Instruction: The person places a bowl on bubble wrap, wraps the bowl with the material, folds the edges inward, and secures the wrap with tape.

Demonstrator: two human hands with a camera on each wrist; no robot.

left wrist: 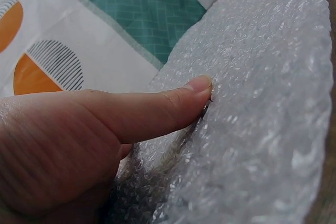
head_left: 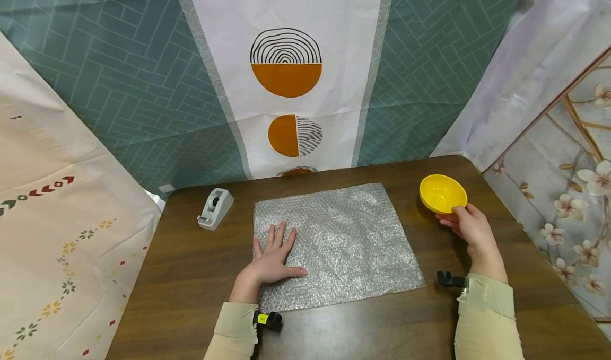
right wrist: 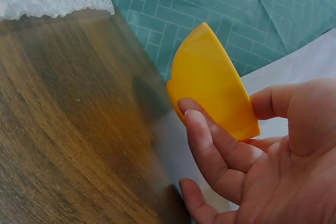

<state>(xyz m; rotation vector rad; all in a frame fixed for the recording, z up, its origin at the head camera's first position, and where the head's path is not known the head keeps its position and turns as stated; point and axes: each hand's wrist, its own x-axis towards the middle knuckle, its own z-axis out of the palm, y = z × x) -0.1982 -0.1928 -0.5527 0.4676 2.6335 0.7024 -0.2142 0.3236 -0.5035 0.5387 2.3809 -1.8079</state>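
A sheet of bubble wrap lies flat across the middle of the table. My left hand rests on its left part, fingers spread and straight; the left wrist view shows the thumb stretched over the bubbles. At the right, my right hand holds a yellow bowl by its near rim. In the right wrist view the bowl is pinched between the thumb on the rim side and fingers under its outer wall, and a shadow falls on the table beside it.
A white tape dispenser stands at the back left of the brown wooden table. Patterned cloth hangs behind the table, with more cloth at both sides. Each wrist wears a strapped black camera.
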